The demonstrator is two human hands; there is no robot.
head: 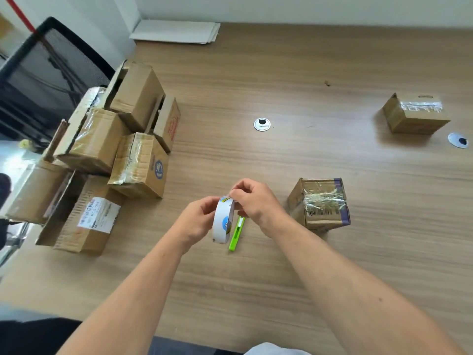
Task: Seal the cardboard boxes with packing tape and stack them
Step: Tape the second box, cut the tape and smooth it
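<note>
My left hand [198,220] grips a white roll of packing tape [223,221] upright above the wooden table [281,265]. My right hand [253,201] pinches the roll's top edge with curled fingers. A small taped cardboard box [320,203] stands just right of my right hand. Another taped box [414,114] sits far right near the back. A pile of several cardboard boxes [122,149], some with open flaps, lies on the left of the table. A green utility knife [236,233] lies flat on the table under the roll.
Two round cable grommets [262,124] [458,140] are set into the tabletop. Flat white sheets [176,32] lie at the back edge by the wall. A black mesh chair [48,73] stands to the left behind the pile.
</note>
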